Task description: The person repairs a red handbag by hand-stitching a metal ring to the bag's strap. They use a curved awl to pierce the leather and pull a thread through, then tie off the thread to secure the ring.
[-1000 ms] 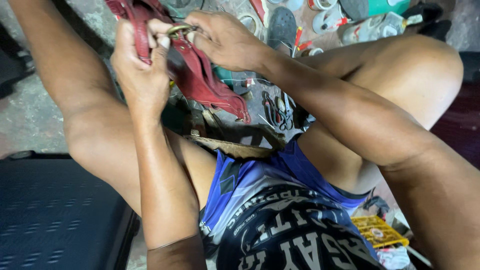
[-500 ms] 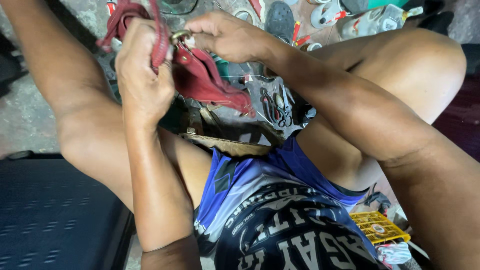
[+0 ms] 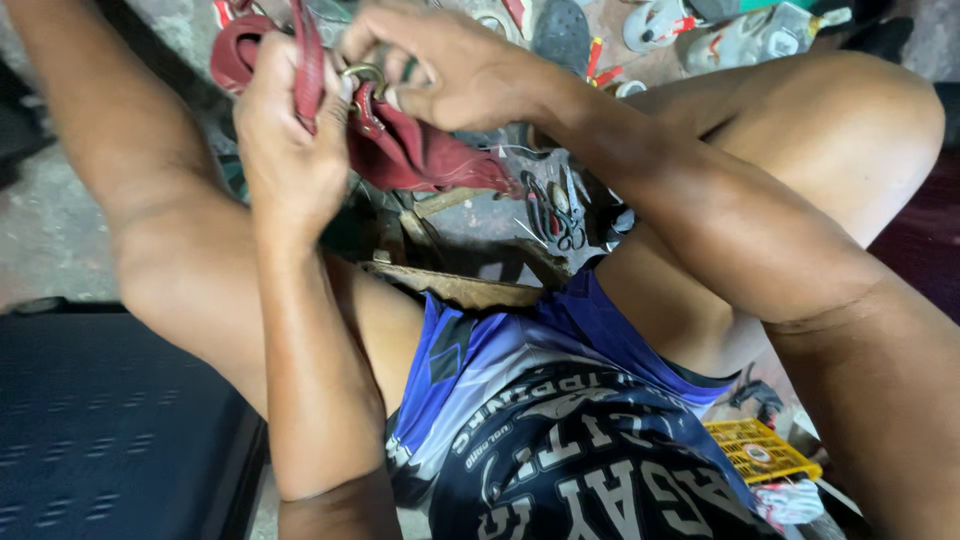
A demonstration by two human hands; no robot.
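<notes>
Hands are seen at work on a dark red leather bag [image 3: 420,155], held up above the knees of a seated person in blue shorts. The left hand [image 3: 290,150] is clenched around the bag's red strap [image 3: 305,55], which runs up over the knuckles. The right hand [image 3: 450,70] is closed in a pinch on a brass ring [image 3: 362,75] fixed where strap and bag meet, fingertips pressed to the metal. The bag's mouth is turned away, and what it holds cannot be told. Below it, pliers and scissors [image 3: 560,210] are laid on the floor between the legs, beside a strip of brown leather [image 3: 460,285]. Sandals [image 3: 665,22] are scattered further off. A small yellow crate [image 3: 760,450] is set near the right thigh; its contents are hidden.
</notes>
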